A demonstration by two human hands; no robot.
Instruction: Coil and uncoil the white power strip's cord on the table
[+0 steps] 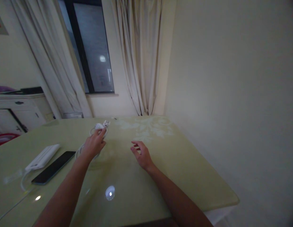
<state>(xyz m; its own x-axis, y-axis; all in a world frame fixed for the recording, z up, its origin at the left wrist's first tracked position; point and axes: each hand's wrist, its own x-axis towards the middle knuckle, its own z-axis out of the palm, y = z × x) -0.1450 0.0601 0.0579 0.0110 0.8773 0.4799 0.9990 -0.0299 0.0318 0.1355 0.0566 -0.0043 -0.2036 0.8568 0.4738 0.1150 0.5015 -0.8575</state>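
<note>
A white power cable (78, 152) lies in loose loops around and under my left hand (93, 145), with a white plug end (106, 123) just beyond my fingertips. My left fingers bend over the coil near the plug and seem to grip it; the palm hides part of the cable. To the right, my right hand (142, 155) hovers above the table with fingers lightly curved and the thumb apart, holding nothing. It is nearest to the bare tabletop and touches no object.
A glossy pale green table (184, 164) spans the front. On its left are a white power strip-like block (42, 157) with a thin cord and a dark phone (54, 167). Behind stand curtains (141, 56), a window (93, 47) and a white cabinet (23, 110). A wall (231, 94) borders the right.
</note>
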